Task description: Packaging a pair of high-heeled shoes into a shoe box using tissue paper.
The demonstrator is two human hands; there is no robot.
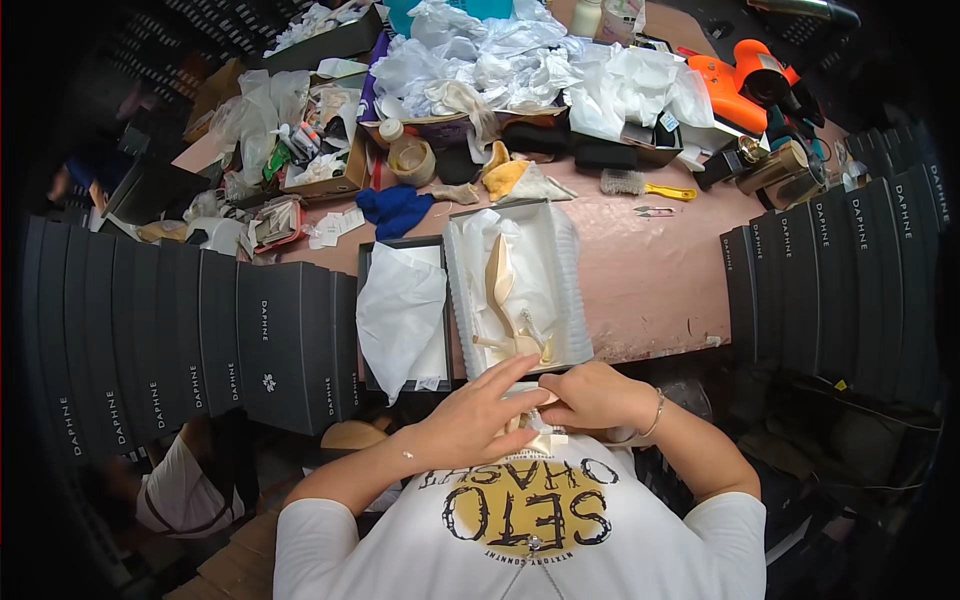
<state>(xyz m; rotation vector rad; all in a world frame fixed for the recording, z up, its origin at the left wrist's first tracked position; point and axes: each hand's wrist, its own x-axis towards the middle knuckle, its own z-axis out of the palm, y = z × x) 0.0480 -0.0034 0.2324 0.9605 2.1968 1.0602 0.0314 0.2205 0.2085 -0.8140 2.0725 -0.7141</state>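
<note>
Close to my chest, at the near edge of the table, a beige shoe is mostly covered by my hands. My right hand curls around it, with thumb and fingers closed. Over its other side lies my left hand, fingers bent round it and pointing right. Just beyond them, an open shoe box lined with white tissue holds one beige high-heeled shoe lying on its side. To its left rests the dark box lid with a sheet of white paper on it.
Dark shoe boxes stand in rows at left, and more boxes at right. Along the back lie crumpled tissue, a blue cloth, a yellow-handled brush, orange heat guns and a jar.
</note>
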